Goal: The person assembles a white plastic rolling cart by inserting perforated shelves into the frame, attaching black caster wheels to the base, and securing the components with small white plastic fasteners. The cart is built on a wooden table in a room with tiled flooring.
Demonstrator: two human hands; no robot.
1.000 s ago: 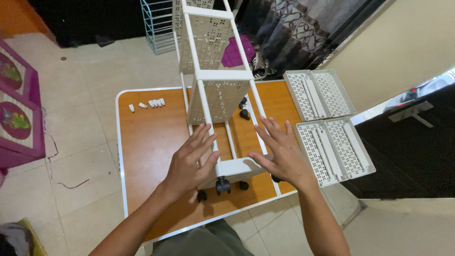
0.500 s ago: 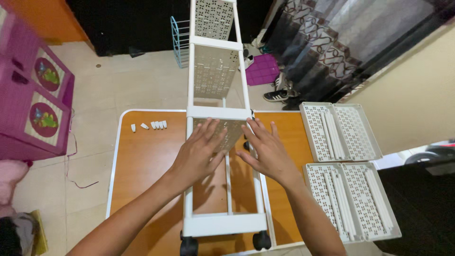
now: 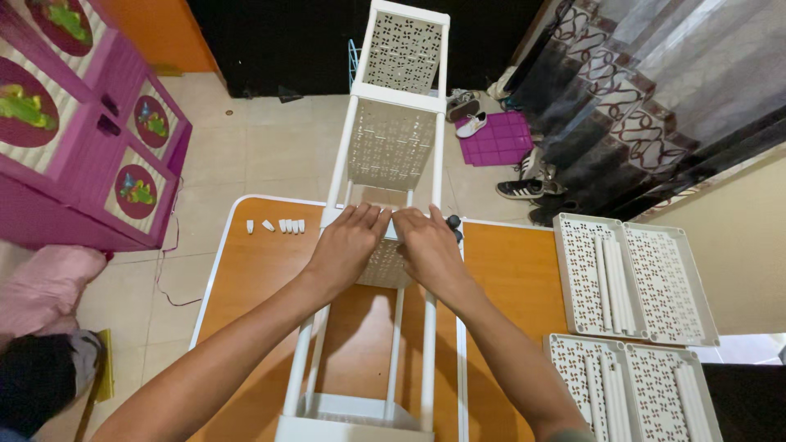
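Over the orange table (image 3: 262, 270), both arms stretch forward. Left hand (image 3: 348, 245) and right hand (image 3: 427, 250) lie side by side, palms down, fingers curled over a middle shelf of the white rack (image 3: 391, 147).

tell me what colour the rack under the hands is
White, with a cut-out pattern on its shelf panels; the rack shows best in the head view, lying on the orange table.
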